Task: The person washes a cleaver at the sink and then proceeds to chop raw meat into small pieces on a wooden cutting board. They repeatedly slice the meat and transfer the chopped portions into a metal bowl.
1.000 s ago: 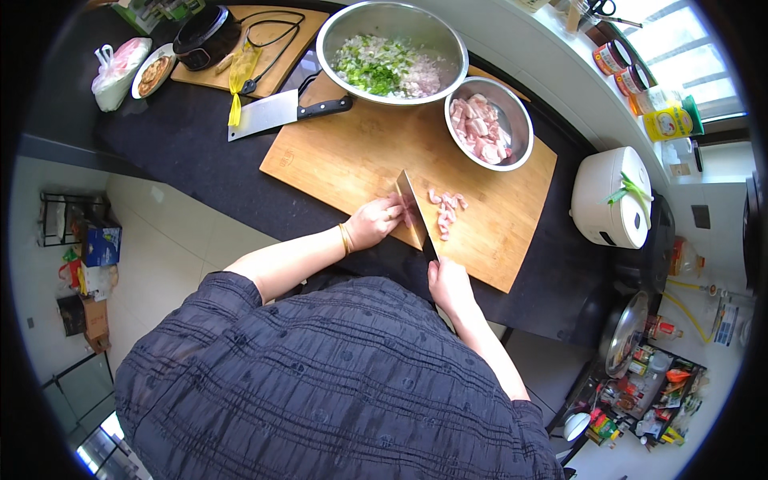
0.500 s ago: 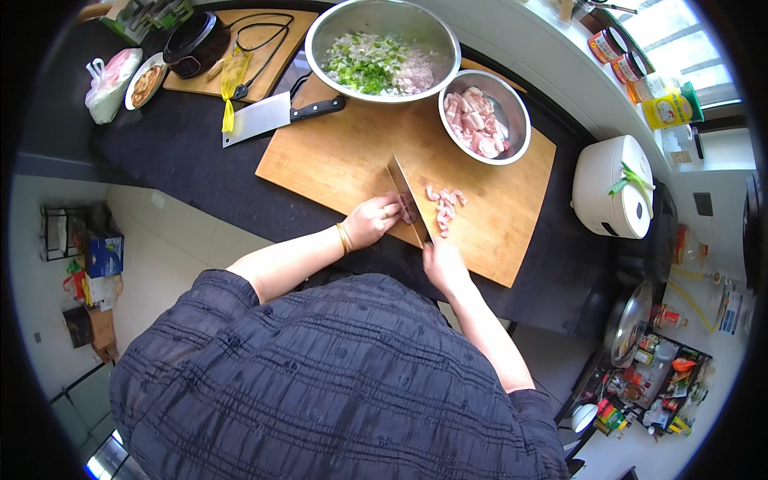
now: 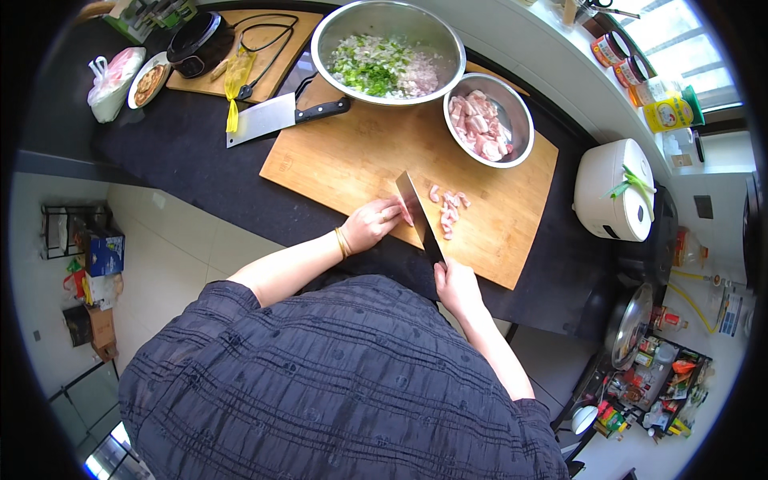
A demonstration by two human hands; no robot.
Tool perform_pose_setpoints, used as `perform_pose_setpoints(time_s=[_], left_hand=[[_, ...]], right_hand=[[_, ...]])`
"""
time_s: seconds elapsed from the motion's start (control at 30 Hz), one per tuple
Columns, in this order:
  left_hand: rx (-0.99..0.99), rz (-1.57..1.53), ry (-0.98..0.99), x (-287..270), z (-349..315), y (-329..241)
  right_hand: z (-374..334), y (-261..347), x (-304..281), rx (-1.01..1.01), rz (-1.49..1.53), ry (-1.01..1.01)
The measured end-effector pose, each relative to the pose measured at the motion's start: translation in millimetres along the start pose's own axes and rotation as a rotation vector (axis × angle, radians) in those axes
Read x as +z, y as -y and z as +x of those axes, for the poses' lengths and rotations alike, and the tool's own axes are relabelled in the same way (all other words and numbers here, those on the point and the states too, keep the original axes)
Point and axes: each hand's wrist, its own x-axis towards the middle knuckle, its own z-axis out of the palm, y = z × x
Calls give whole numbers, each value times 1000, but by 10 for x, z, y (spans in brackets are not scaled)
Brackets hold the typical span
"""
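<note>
My right hand (image 3: 458, 286) is closed round the dark handle of a broad-bladed kitchen knife (image 3: 417, 210), whose blade slants across the front of a wooden cutting board (image 3: 344, 152). Left of the blade, my left hand (image 3: 374, 225) pinches a strip of raw meat (image 3: 406, 213) against the board with curled fingers. Small cut meat pieces (image 3: 449, 211) lie just right of the knife. Larger raw chunks (image 3: 480, 125) fill part of a small steel bowl (image 3: 524, 138) at the board's far right.
Behind stands a big steel bowl (image 3: 458, 60) of minced meat and chopped greens. A cleaver (image 3: 266, 118) lies left of the board. A white rice cooker (image 3: 596, 180) with a green stalk on top is at the right; a second board (image 3: 280, 56) holds a black pot (image 3: 200, 46).
The knife and my right hand have shifted slightly right and nearer to me, the blade now tilted more. My left hand stays on the meat.
</note>
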Motion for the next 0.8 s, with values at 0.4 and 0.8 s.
perform_pose_setpoints(time_s=[0.4, 0.8], left_hand=[[-14, 7, 17, 63, -23, 33], [5, 35, 29, 87, -18, 63]], right_hand=[[-17, 42, -10, 6, -23, 2], [72, 23, -10, 13, -35, 38]])
